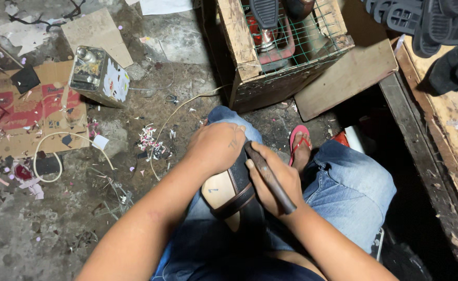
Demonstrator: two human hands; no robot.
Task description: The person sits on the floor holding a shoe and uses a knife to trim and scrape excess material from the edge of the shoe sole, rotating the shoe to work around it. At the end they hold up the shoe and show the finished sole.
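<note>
Pressing down on a shoe laid across the lap, the left hand lies cupped over its front part, fingers curled over the far edge, pinning it against the jeans-clad knee. The right hand is closed around a dark, slim hand tool, whose tip meets the shoe just at the left hand's thumb side, at about twelve o'clock from the tan insole. It looks like the working step is trimming or pressing along the upper's edge near the toe; what the tip does exactly is hidden by the hands. The next move seems to call for a steady hold by the left hand and a short, controlled push of the tool, kept away from the holding fingers.

Counted: one shoe on the lap, one tool, two hands. One foot in a red flip-flop rests on the floor at one o'clock from the shoe. One wooden crate with green wire mesh stands at twelve o'clock. One dented metal can stands at ten o'clock, beside one flattened cardboard sheet at nine o'clock. Several dark soles are stacked at two o'clock; their count cannot be told. One pale cord snakes across the littered floor
</note>
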